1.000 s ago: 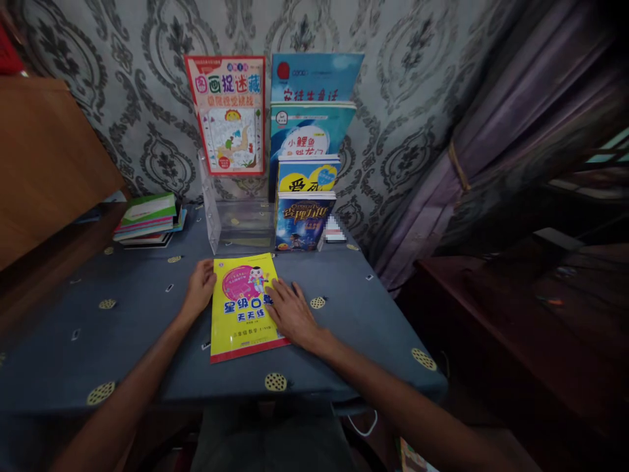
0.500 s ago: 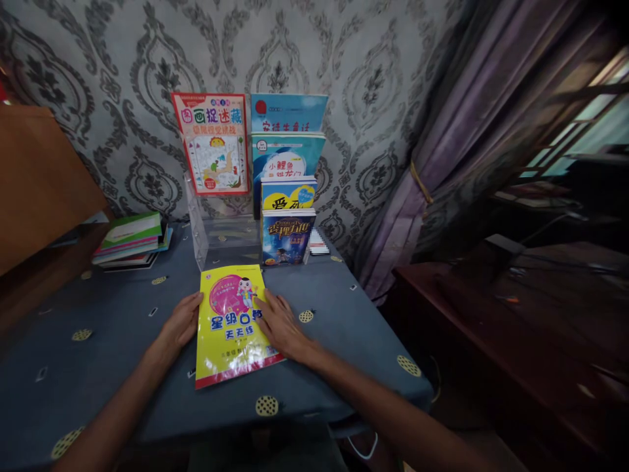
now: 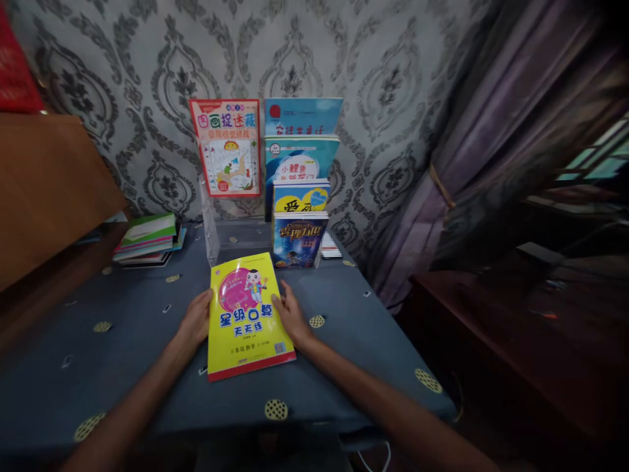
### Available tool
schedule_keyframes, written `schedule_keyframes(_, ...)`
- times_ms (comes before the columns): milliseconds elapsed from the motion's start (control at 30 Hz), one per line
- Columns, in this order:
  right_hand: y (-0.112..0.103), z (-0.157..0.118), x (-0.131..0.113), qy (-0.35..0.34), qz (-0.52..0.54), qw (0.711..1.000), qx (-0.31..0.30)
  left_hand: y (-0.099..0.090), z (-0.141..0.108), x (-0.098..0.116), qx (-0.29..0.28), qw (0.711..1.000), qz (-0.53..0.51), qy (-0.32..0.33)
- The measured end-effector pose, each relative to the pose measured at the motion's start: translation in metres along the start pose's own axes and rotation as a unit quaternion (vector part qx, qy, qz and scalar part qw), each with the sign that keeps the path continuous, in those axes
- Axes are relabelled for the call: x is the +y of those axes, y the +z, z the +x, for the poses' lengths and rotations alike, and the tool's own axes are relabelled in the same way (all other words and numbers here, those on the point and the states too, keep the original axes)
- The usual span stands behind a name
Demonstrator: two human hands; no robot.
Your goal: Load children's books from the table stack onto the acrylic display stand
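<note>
A yellow book point(image 3: 246, 328) with a pink circle and a red bottom edge is held between both hands in front of a clear display rack point(image 3: 210, 229). My left hand point(image 3: 199, 316) grips its left edge, fingers partly hidden behind it. My right hand point(image 3: 292, 314) holds the right edge, thumb at the cover's side. The rack's right column carries several books, a dark blue one point(image 3: 299, 242) lowest and a teal one point(image 3: 302, 157) higher. A red-bordered book point(image 3: 230, 147) stands at its upper left; the tiers below it show no book.
A stack of books point(image 3: 147, 239) lies at the back left of the blue-clothed table point(image 3: 344, 380), near a brown panel point(image 3: 54, 190). Patterned wallpaper rises behind the rack. A purple curtain point(image 3: 417, 216) and a dark red desk point(image 3: 491, 341) are on the right.
The right hand has moved off the book's cover to its right edge. The book's top now looks raised and nearer the rack. The whole view has shifted slightly.
</note>
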State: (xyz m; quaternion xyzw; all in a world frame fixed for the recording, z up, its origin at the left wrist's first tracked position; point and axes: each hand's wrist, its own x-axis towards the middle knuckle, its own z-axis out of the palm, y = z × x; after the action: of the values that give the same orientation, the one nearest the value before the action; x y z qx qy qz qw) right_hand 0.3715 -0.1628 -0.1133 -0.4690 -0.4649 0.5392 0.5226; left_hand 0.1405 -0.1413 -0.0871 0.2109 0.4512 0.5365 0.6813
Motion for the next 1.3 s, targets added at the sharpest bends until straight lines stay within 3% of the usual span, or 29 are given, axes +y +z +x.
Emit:
schedule_keyframes(133,0.010,0.001,-0.010,0.077,0.134,0.987,-0.046,0.006,-0.001,-0.005,-0.019,1.000,-0.014,0.002)
schedule_keyframes(267,0.016,-0.001,-0.020,0.104,0.189,0.974,-0.068,0.012,-0.002,-0.009,-0.018,0.999,-0.026,0.021)
schedule_keyframes(500,0.014,-0.007,-0.023,0.044,0.146,0.988,-0.030,0.016,-0.008,-0.009,-0.024,0.999,-0.037,0.005)
schedule_keyframes(800,0.001,-0.009,-0.030,0.021,0.102,0.994,-0.015,0.021,-0.024,0.003,-0.138,0.989,0.042,0.028)
schedule_keyframes(1300,-0.001,-0.009,-0.030,0.029,0.095,0.995,-0.008,0.024,-0.030,0.010,-0.127,0.987,0.095,0.019)
